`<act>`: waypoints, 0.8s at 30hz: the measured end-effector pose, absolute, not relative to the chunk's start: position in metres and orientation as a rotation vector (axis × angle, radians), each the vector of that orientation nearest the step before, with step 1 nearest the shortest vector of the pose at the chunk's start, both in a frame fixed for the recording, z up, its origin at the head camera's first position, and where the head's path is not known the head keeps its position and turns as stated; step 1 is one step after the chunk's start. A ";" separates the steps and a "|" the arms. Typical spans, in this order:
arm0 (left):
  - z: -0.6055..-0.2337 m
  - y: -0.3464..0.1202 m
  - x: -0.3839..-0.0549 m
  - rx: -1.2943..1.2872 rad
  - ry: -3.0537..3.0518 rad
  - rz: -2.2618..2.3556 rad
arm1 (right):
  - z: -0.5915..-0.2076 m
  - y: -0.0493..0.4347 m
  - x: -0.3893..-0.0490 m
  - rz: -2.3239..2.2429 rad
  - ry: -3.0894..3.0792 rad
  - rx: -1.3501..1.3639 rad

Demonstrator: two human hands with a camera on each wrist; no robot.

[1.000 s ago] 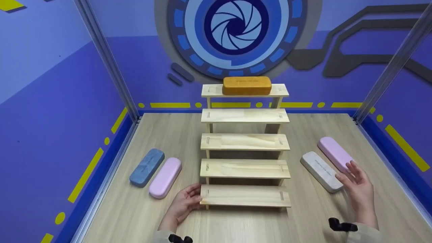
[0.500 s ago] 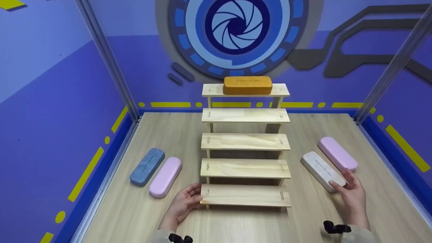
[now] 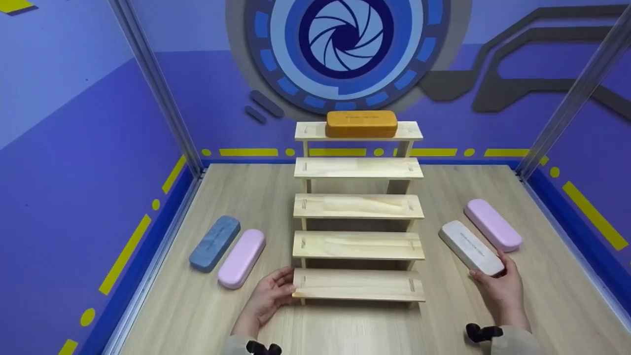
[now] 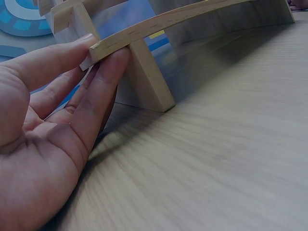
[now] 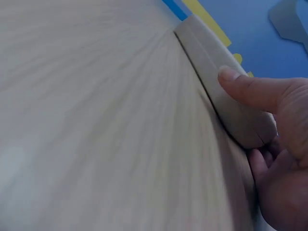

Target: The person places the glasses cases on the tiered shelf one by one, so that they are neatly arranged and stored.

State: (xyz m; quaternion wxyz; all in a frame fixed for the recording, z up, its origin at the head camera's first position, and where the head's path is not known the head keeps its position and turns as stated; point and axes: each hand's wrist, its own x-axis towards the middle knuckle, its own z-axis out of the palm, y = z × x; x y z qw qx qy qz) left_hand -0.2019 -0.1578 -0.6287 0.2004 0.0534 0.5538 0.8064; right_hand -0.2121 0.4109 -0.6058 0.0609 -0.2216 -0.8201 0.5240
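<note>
In the head view, a wooden stepped display rack (image 3: 358,246) stands in the middle of the table. My left hand (image 3: 268,299) pinches the left end of its lowest shelf; in the left wrist view the thumb lies on the board (image 4: 144,29) and a finger beneath it. To the right lies a whitish glasses case (image 3: 471,247) with small print on its lid. My right hand (image 3: 505,291) grips its near end, thumb on the left side, fingers on the right. The right wrist view has the thumb against the case's side (image 5: 211,62), other fingers partly hidden.
A pink glasses case (image 3: 493,225) lies just beyond the whitish one. Left of the rack lie a blue case (image 3: 215,244) and another pink case (image 3: 242,259). An orange case (image 3: 361,124) sits on the top shelf. Blue-purple panels (image 3: 197,98) wall in the table.
My right hand has moved left and toward me, from over the pink and whitish cases to a grip on the whitish case's near end. The left hand keeps its place on the rack.
</note>
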 end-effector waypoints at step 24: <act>-0.629 -0.157 -0.204 0.104 1.548 2.249 | -0.605 0.401 -0.211 1.767 -2.039 -0.844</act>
